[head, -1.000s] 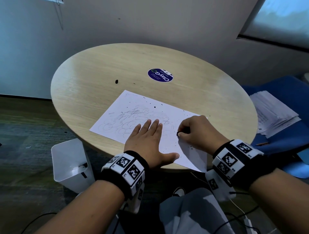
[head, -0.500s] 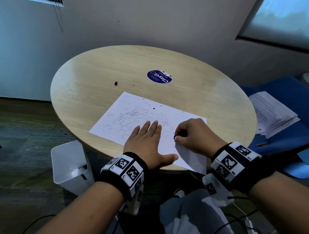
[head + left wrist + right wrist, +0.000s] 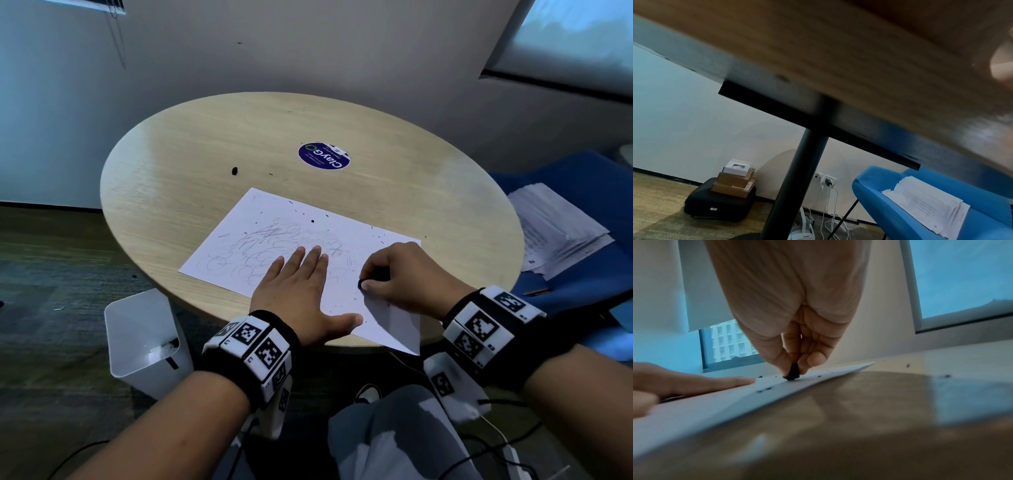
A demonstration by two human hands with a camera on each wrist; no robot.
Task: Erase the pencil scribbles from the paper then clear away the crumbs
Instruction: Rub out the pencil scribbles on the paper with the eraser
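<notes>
Fingertips (image 3: 813, 357) of the right hand (image 3: 407, 274) are bunched downward around a small black eraser (image 3: 792, 374), thumb on one side and curled fingers on the other, and the eraser's lower end touches the paper (image 3: 274, 219). From the head camera that hand is knuckles-up, wrist cocked slightly, its forearm coming in from the lower right with a marker-covered wristband behind it; the eraser shows only as a dark nub under the thumb tip. The left hand (image 3: 301, 287) lies palm-down on the sheet just beside the right, fingers straight and close together pointing away from the body, thumb splayed out to the right along the near edge of the paper, gripping nothing. Its wrist sits at the edge of the round wooden table (image 3: 191, 164), and the left wrist camera looks under the tabletop at the dark table leg (image 3: 797, 178). Pencil scribbles (image 3: 267, 246) cover the left and middle of the sheet, partly under the left fingers, while the patch between the two hands looks mostly white. Dark crumbs (image 3: 312, 221) are scattered over the far part of the paper and onto the table. A near corner of the sheet overhangs the table edge. A white bin (image 3: 144, 339) stands on the floor to the left.
</notes>
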